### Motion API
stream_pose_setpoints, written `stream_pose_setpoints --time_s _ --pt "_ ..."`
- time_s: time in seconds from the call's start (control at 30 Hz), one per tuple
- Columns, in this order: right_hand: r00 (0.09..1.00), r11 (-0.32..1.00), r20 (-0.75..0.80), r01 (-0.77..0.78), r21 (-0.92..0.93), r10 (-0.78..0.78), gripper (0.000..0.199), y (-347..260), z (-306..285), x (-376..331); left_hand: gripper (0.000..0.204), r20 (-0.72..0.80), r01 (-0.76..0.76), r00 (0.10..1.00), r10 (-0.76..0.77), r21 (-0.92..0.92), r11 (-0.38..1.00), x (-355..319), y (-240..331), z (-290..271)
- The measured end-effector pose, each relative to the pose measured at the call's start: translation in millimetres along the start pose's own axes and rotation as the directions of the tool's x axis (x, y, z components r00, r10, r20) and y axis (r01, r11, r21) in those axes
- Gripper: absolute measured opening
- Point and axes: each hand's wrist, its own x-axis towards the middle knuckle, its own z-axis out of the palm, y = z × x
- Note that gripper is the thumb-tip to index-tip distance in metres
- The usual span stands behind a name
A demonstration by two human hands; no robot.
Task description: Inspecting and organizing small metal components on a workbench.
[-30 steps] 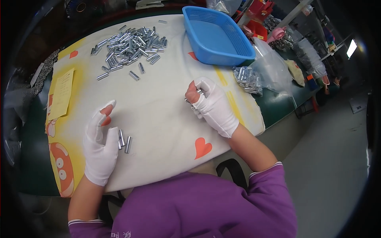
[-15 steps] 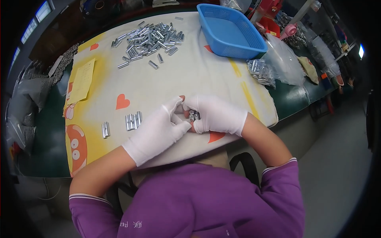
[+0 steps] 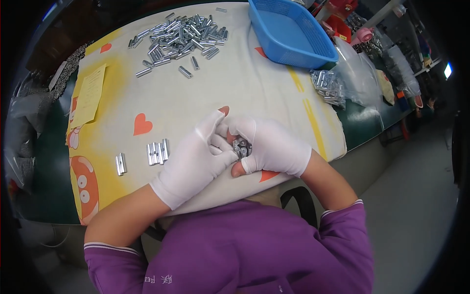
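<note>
Both my hands wear white gloves with bare fingertips and are close together near the front edge of the cloth-covered table. My right hand (image 3: 274, 147) is closed around a bundle of small shiny metal tubes (image 3: 242, 147), their ends showing between thumb and fingers. Beside it, my left hand (image 3: 193, 159) has its thumb raised and apart. Its other fingers curve toward the bundle and their tips come up against it, partly hidden. Left of that hand, several tubes (image 3: 157, 153) stand in a neat row, with a smaller group of tubes (image 3: 120, 164) farther left.
A loose heap of metal tubes (image 3: 183, 36) lies at the far side of the cloth (image 3: 210, 88). Back right are a blue plastic basket (image 3: 293, 34) and a clear bag of tubes (image 3: 328, 87). A yellow paper sheet (image 3: 89, 95) rests at the left.
My left thumb has lifted away from the right hand, and more tube ends now show in the right hand. The whole view has shifted slightly, with the table's far side higher up.
</note>
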Motion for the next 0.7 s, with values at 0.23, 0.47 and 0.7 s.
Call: stream_pose_setpoints --time_s 0.23,0.47,0.7 --pt "1.0 1.0 0.0 0.007 0.012 -0.007 0.054 0 1 -2 0.065 0.049 0.029 0.998 -0.031 0.053 0.998 -1 9 -3" --pt "0.966 0.961 -0.101 0.218 -0.173 -0.237 0.034 4 1 -16 0.064 -0.001 -0.055 0.999 0.055 0.004 0.999 1 -7 3" --pt "0.101 0.992 -0.99 0.095 -0.088 -0.098 0.024 20 -108 -81 0.058 -0.014 -0.23 0.972 0.233 0.103 0.968 -4 -14 4"
